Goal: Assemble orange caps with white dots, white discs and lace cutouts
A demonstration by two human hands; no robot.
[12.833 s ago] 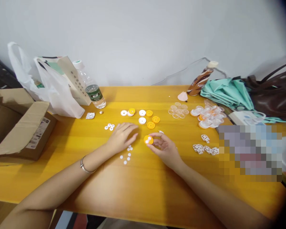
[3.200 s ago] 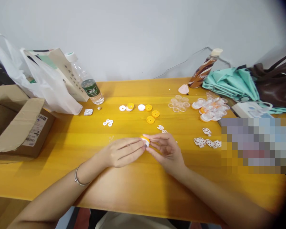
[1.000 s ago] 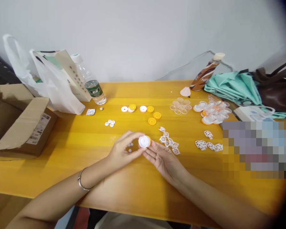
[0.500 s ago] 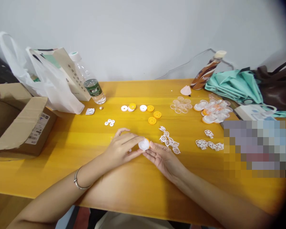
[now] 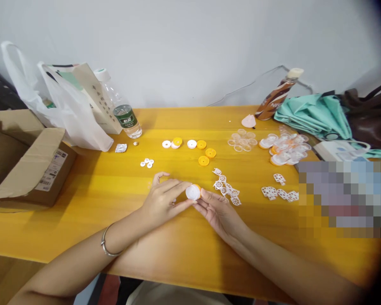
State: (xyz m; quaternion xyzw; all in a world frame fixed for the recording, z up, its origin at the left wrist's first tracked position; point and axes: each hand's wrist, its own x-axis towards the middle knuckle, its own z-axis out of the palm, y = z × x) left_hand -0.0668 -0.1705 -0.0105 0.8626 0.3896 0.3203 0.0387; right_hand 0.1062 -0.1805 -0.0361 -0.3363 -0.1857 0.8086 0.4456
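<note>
A small round piece [image 5: 193,192], white-faced with an orange rim, is held up between both hands above the table. My left hand [image 5: 165,195] pinches its left side with thumb and fingers. On its right edge, my right hand [image 5: 217,211] grips with thumb and fingertips. Just beyond my hands lie several orange discs [image 5: 203,161] and a white disc [image 5: 191,144]. To the right of them is a string of white spoked plastic pieces [image 5: 228,188]. Several small white round pieces [image 5: 147,162] lie beyond my left hand.
Clear rings [image 5: 242,140] and a heap of round white-and-orange pieces [image 5: 285,148] lie at the right. A water bottle [image 5: 127,118], plastic bag [image 5: 73,114] and open cardboard box [image 5: 53,182] stand left. A brown bottle [image 5: 274,99] and green folded umbrella [image 5: 313,114] are back right.
The whole view has shifted very slightly. Both hands keep their grip on the round piece, with barely any movement of the fingers.
</note>
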